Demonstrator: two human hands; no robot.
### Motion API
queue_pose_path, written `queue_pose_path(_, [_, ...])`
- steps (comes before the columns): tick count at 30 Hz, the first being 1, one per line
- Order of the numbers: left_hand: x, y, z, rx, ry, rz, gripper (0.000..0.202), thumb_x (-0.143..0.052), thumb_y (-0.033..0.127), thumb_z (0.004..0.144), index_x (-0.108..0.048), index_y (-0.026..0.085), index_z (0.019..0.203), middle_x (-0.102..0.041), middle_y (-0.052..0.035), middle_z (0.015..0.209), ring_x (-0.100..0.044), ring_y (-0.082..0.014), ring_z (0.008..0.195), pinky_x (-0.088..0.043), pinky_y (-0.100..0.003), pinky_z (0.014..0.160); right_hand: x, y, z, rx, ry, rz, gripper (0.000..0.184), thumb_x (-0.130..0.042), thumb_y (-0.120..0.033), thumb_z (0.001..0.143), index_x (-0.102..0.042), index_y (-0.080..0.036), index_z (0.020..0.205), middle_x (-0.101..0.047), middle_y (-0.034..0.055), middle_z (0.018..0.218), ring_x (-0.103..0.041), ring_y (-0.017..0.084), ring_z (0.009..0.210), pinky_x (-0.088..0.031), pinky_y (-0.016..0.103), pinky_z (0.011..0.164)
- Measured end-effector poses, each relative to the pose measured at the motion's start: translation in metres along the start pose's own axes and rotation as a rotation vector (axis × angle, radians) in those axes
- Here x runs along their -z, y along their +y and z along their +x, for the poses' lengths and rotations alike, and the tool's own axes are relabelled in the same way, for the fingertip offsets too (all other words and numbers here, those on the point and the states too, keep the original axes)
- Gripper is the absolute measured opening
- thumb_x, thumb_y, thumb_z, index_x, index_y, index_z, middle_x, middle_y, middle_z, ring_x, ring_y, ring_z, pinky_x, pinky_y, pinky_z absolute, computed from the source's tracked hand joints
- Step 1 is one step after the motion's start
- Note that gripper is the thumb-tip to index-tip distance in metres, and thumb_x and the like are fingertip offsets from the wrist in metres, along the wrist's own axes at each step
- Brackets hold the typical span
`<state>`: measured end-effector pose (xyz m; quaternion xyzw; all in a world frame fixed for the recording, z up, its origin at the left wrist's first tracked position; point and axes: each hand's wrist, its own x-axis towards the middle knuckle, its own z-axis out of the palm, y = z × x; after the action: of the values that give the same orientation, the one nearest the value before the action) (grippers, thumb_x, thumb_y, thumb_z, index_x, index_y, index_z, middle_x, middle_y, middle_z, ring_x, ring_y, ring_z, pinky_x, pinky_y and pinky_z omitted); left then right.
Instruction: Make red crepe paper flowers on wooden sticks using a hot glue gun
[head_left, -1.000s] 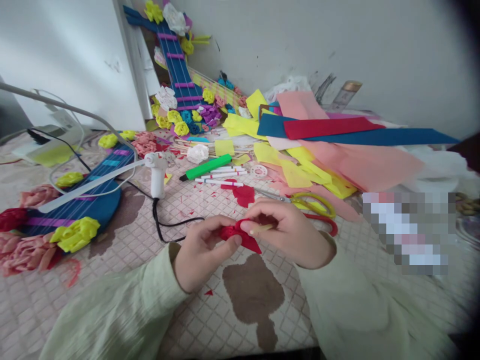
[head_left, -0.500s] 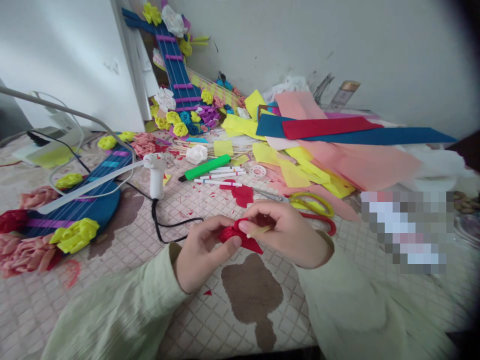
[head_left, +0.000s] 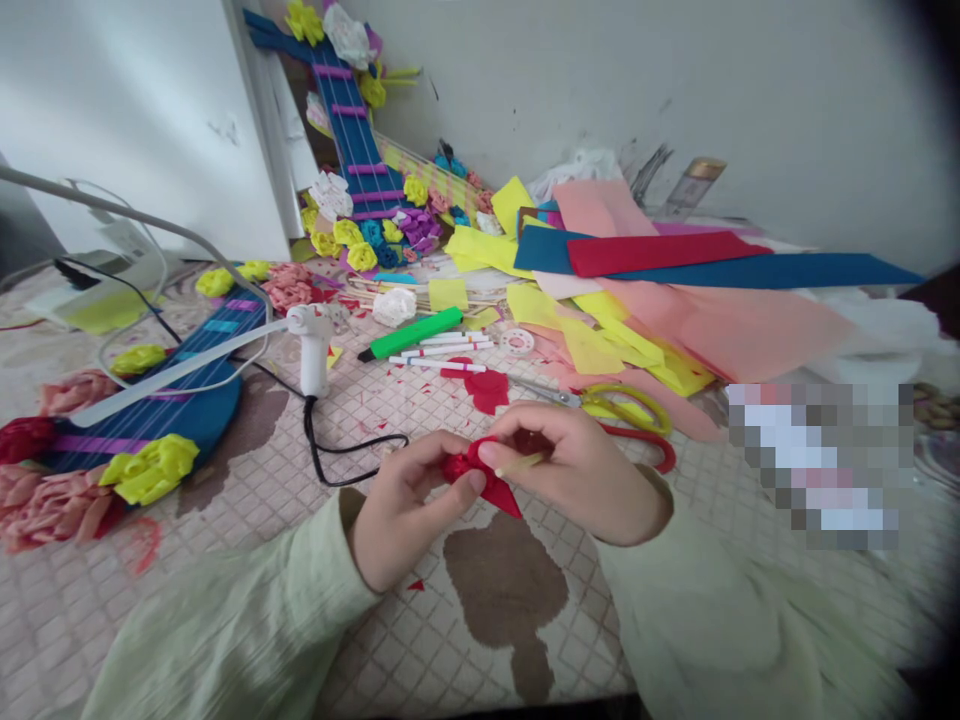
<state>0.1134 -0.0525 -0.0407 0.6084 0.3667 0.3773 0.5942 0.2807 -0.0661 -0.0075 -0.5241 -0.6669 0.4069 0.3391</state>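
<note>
Evidently pinching gathered red crepe paper (head_left: 501, 492) between the thumb and fingers of the left grip (head_left: 412, 508), and pressing its upper folds with the thumb of the right grip (head_left: 583, 475). Also holding a thin pale-yellow stick (head_left: 526, 464) within the right grip, without showing clearly its contact with the folds. Leaving a pointed red end hanging between both grips, above the patterned tabletop (head_left: 420, 655).

Probably shaping at this step, tucking and gathering the paper into small folds. Seemingly calling next for a steady left pinch, plus a careful tuck or press from the right thumb, without crushing the folds.

Having yellow-and-red-handled scissors (head_left: 568, 398) lying just beyond the right grip, and a white corded glue gun (head_left: 313, 355), judging by its form, standing beyond and left of the left grip.

Finding no readable brand or wording: making out only coloured bands on the slim white markers (head_left: 450, 349) beyond the left grip, and no lettering on the green black-tipped marker (head_left: 417, 333) farther beyond. Facing only a pixelated patch (head_left: 817, 460) right of the right grip, and reading nothing on the gold-capped cylindrical container (head_left: 694, 188) well beyond.
</note>
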Motion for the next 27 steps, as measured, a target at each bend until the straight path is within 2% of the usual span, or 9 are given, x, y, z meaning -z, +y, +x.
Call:
queue_pose_path(4, [-0.0005, -0.0007, 0.0008, -0.003, 0.017, -0.042, 0.011, -0.065, 0.023, 0.071, -0.06, 0.014, 0.076, -0.061, -0.0015, 0.069, -0.055, -0.0116, 0.065, -0.046, -0.023, 0.062, -0.0006, -0.0004, 0.0006, 0.032, 0.017, -0.039, 0.01, -0.058, -0.024, 0.077, -0.058, -0.016, 0.07, -0.053, -0.0025, 0.064, -0.046, 0.008, 0.055, -0.038, 0.02, 0.05])
queue_pose_path(9, [-0.0023, 0.0008, 0.0016, 0.001, 0.092, -0.143, 0.017, -0.069, 0.025, 0.068, -0.059, 0.015, 0.078, -0.062, -0.0007, 0.071, -0.057, -0.0116, 0.066, -0.047, -0.022, 0.062, 0.0011, 0.0023, 0.0002, 0.024, 0.017, -0.068, 0.012, -0.058, -0.029, 0.078, -0.058, -0.017, 0.075, -0.056, -0.0015, 0.068, -0.048, 0.009, 0.056, -0.04, 0.021, 0.052])
queue_pose_path(13, [-0.0022, 0.0036, 0.0012, 0.014, 0.123, -0.141, 0.014, -0.069, 0.025, 0.069, -0.061, 0.015, 0.075, -0.061, 0.0008, 0.068, -0.054, -0.0097, 0.062, -0.045, -0.02, 0.058, 0.0025, 0.004, -0.0008, 0.034, -0.016, -0.09, 0.012, -0.053, -0.026, 0.081, -0.055, -0.018, 0.073, -0.056, -0.0018, 0.067, -0.048, 0.009, 0.057, -0.039, 0.022, 0.053])
queue_pose_path(21, [0.0015, 0.0014, 0.0036, 0.045, 0.19, -0.086, 0.013, -0.068, 0.025, 0.069, -0.06, 0.014, 0.068, -0.062, -0.0004, 0.064, -0.054, -0.0111, 0.06, -0.044, -0.023, 0.057, 0.0027, 0.001, 0.0008, 0.029, -0.035, -0.105, 0.013, -0.052, -0.024, 0.081, -0.053, -0.017, 0.07, -0.052, -0.004, 0.063, -0.043, 0.007, 0.055, -0.036, 0.02, 0.051])
queue_pose_path(27, [0.0008, 0.0037, 0.0022, 0.042, 0.169, -0.088, 0.015, -0.066, 0.026, 0.071, -0.059, 0.014, 0.069, -0.06, -0.0008, 0.066, -0.055, -0.0111, 0.061, -0.045, -0.023, 0.058, 0.0004, 0.0033, 0.0022, 0.048, -0.04, -0.138, 0.014, -0.052, -0.025, 0.082, -0.054, -0.017, 0.07, -0.053, -0.0034, 0.064, -0.044, 0.008, 0.055, -0.036, 0.02, 0.051])
